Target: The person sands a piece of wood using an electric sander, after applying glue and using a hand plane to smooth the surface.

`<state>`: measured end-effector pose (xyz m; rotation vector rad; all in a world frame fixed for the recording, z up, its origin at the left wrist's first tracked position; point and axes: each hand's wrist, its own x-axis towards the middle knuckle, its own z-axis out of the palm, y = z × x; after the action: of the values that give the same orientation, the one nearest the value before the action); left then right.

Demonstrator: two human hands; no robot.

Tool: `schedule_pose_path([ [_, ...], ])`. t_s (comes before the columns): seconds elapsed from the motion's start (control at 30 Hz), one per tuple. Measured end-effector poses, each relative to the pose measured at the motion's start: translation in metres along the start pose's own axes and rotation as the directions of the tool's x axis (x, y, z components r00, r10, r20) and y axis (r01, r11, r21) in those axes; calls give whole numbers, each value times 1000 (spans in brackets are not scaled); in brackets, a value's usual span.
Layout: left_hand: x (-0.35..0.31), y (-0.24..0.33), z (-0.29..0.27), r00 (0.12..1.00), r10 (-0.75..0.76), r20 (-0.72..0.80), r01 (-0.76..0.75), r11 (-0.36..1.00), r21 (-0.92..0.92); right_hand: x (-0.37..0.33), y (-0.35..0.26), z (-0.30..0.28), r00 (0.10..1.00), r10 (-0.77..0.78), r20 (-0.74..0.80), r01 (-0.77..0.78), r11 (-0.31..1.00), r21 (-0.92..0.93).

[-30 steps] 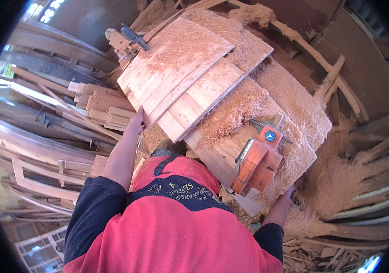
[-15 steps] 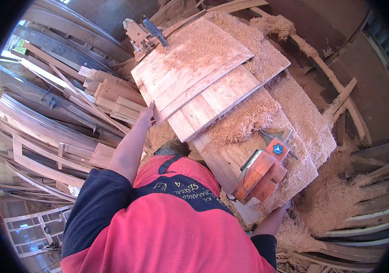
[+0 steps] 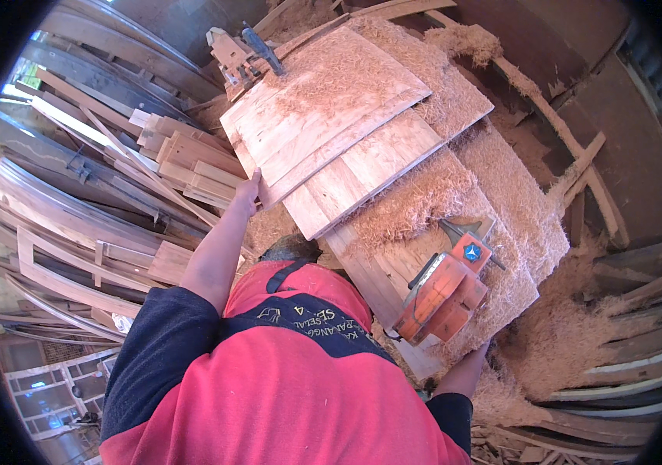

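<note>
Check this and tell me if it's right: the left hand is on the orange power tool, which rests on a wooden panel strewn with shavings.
Not quite: the head view shows the left hand at the edge of the top wooden panel, not on the orange power tool. The rest stands.

planer (image 3: 443, 302): orange | knob (image 3: 472, 252): blue | top panel (image 3: 277, 143): pale tan, grained | shavings (image 3: 424, 198): reddish | shirt (image 3: 292, 395): red | sleeves (image 3: 160, 349): dark
</note>
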<state>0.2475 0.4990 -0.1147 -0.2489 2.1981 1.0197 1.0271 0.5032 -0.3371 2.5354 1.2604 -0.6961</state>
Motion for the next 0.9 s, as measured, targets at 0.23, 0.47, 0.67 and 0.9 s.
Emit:
schedule_pose_path([
  [0.23,12,-6,-10,998,17,56,-15,999,-41,-9,27,-27,997,62,-52,-53,985,167],
  [0.47,8,-13,-7,987,149,60,-145,987,-66,-62,45,-200,921,108,-375,113,846,521],
  [0.67,13,-24,-18,959,237,156,-215,966,-142,-257,-194,-295,790,-220,-572,588,536,606],
  [0.9,28,-14,-43,834,328,444,-391,919,57,-391,-494,-161,482,-812,-327,796,251,551],
])
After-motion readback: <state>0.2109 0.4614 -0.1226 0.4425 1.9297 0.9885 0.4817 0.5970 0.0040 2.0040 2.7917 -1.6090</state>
